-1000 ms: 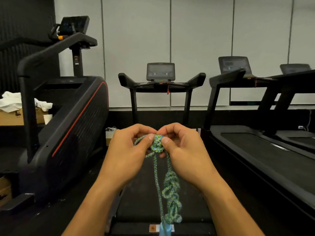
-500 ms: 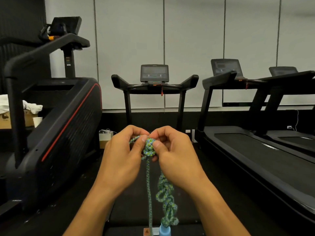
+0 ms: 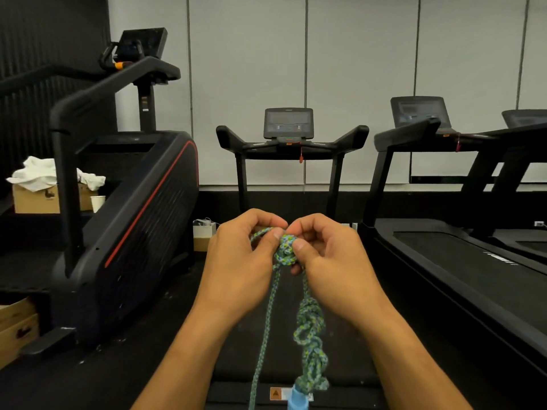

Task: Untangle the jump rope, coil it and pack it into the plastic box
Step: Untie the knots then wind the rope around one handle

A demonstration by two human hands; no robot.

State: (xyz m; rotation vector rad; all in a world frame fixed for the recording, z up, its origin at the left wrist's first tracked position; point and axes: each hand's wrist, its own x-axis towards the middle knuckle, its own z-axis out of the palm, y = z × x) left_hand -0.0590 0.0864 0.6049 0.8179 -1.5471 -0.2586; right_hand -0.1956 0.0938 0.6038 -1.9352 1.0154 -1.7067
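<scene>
A gym with treadmills (image 3: 291,161) ahead. Both hands, left (image 3: 236,269) and right (image 3: 331,270), pinch a knot (image 3: 284,250) in the rope (image 3: 268,324) at chest height. Pulling the strands outward could tighten it; more knots (image 3: 310,347) hang below. No box in view.

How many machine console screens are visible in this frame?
4. One tops the stair machine at upper left, one sits on the centre treadmill, one on the treadmill to its right, and one is cut off at the right edge.
</scene>
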